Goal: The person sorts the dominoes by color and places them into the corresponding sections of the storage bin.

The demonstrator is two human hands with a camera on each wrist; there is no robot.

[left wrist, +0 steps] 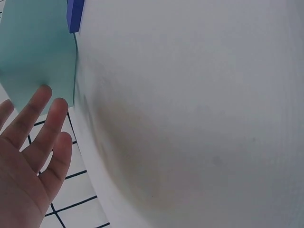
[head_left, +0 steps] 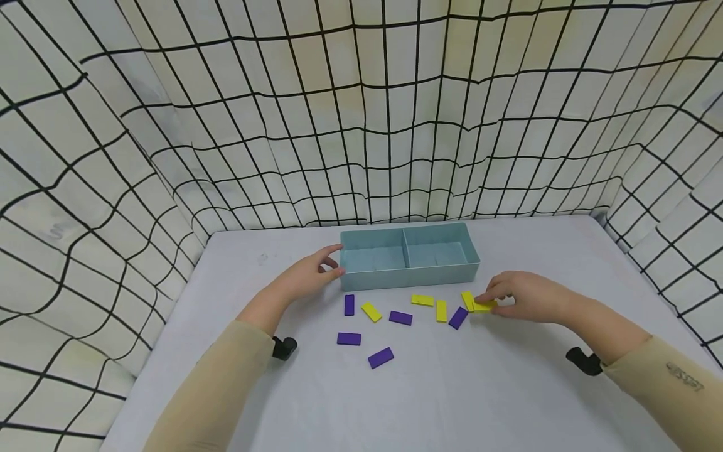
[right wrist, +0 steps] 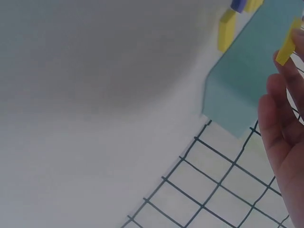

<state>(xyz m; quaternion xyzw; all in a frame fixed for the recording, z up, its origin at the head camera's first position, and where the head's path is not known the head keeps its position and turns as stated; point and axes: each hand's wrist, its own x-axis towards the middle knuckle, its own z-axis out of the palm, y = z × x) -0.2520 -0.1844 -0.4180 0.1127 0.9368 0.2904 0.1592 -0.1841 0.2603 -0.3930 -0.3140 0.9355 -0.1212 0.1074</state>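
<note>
A pale teal box (head_left: 410, 277) with two compartments stands at the back of the table. At its left end is my left hand (head_left: 309, 275), fingertips right at the end wall; in the left wrist view its fingers (left wrist: 45, 137) extend loosely beside the teal wall (left wrist: 38, 52). My right hand (head_left: 531, 296) pinches a yellow block (right wrist: 288, 45) between thumb and fingers, to the right of the other blocks. Close by it lie a yellow block (head_left: 466, 301) and a purple block (head_left: 458, 318). Both compartments of the box show bare floors.
Several purple blocks (head_left: 381, 358) and yellow blocks (head_left: 371, 312) lie scattered on the white table (head_left: 452, 395) in front of the box. A black grid net (head_left: 390, 132) over white walls encloses the table's back and sides.
</note>
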